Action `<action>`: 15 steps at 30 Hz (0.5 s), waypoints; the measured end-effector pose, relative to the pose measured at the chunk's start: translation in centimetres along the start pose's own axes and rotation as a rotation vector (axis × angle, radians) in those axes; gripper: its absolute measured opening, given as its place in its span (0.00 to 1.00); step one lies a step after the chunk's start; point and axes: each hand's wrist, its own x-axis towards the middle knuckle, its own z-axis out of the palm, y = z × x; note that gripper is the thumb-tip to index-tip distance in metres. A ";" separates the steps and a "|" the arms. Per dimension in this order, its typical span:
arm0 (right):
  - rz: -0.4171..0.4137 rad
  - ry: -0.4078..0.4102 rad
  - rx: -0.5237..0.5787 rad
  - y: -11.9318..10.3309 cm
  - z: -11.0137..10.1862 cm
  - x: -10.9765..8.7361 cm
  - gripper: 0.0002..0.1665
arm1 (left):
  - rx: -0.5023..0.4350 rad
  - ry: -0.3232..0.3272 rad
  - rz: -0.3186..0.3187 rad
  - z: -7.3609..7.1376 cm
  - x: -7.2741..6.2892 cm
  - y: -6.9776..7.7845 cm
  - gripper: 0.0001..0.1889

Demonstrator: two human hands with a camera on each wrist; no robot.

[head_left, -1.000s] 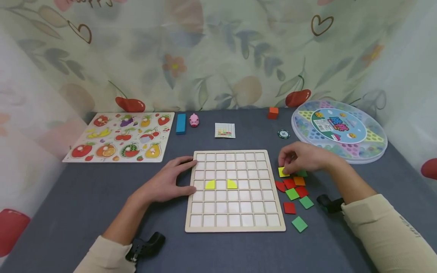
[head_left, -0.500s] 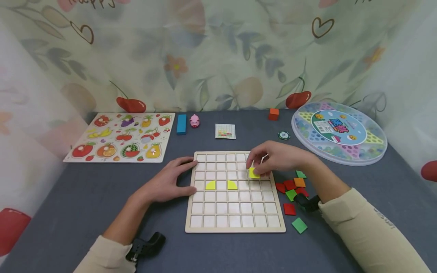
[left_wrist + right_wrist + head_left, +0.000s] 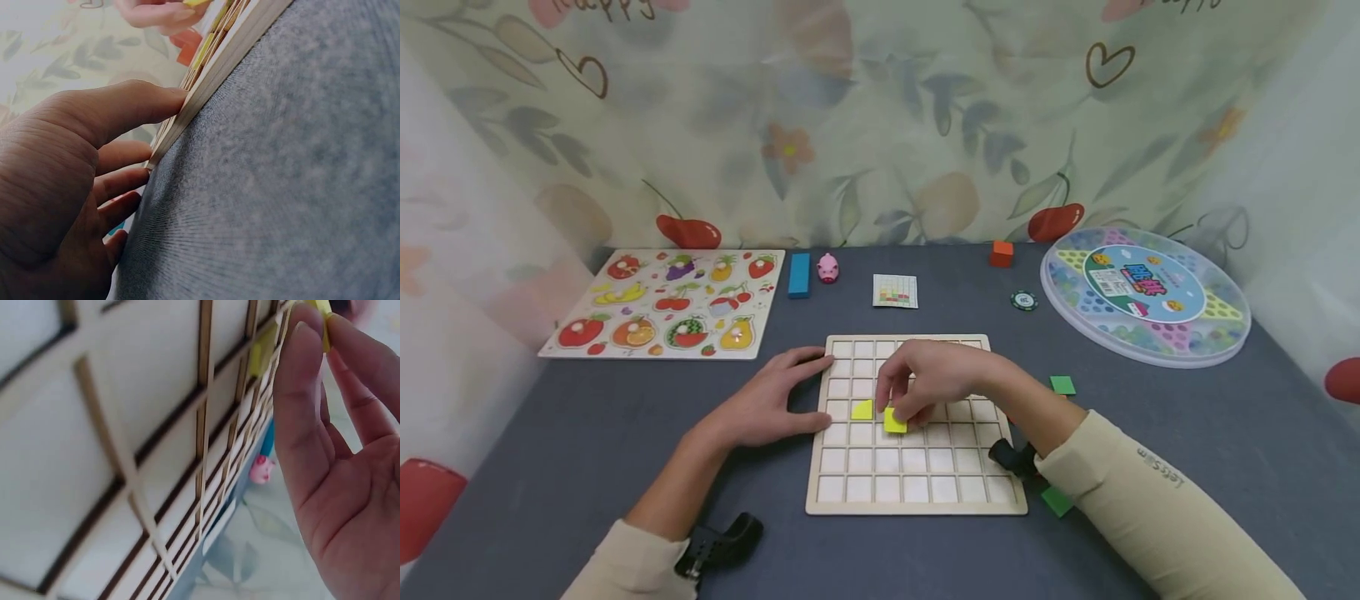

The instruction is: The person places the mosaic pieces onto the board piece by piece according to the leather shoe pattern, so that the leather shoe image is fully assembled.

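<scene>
Right hand (image 3: 932, 379) pinching yellow square tile (image 3: 894, 421); square it to wooden grid board (image 3: 917, 500) cell; left hand (image 3: 767, 400) flat, bracing edge

Grey table (image 3: 587, 433): grid board (image 3: 917, 500) near front edge, centre. Fruit puzzle (image 3: 673, 302) toward left edge. Round marble game (image 3: 1146, 292) back right corner. Blue block (image 3: 799, 274), pig (image 3: 827, 267), card (image 3: 895, 291), orange cube (image 3: 1002, 253), chip (image 3: 1023, 299) along back. Green tiles (image 3: 1063, 385) right of board.

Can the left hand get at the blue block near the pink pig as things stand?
Probably yes. The left hand rests against the grid board's left edge, holding nothing, and only bare table lies between it and the blue block; the fruit puzzle sits off to the side.
</scene>
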 end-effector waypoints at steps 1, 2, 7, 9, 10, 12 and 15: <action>-0.004 -0.004 -0.009 -0.1 0.2 0.2 0.08 | -0.001 0.001 0.000 0.0 0.0 0.0 0.43; -0.008 -0.005 -0.019 -0.3 0.3 0.3 0.08 | -0.001 0.001 0.000 0.0 -0.1 0.0 0.43; -0.023 0.023 -0.092 -0.8 0.9 0.9 0.09 | 0.000 0.000 0.001 0.0 -0.2 0.0 0.43; -0.015 0.038 -0.112 -0.9 1.1 1.0 0.09 | 0.000 -0.002 0.001 0.0 -0.2 0.1 0.43; -0.012 0.045 -0.124 -0.9 1.2 1.0 0.09 | -0.001 -0.003 0.002 0.0 -0.2 0.1 0.43; -0.003 0.047 -0.147 -1.0 1.3 1.0 0.09 | -0.007 -0.004 0.005 0.0 -0.2 0.1 0.43; -0.006 0.052 -0.198 -1.2 1.4 1.0 0.09 | -0.012 0.002 0.008 -0.1 -0.1 0.1 0.43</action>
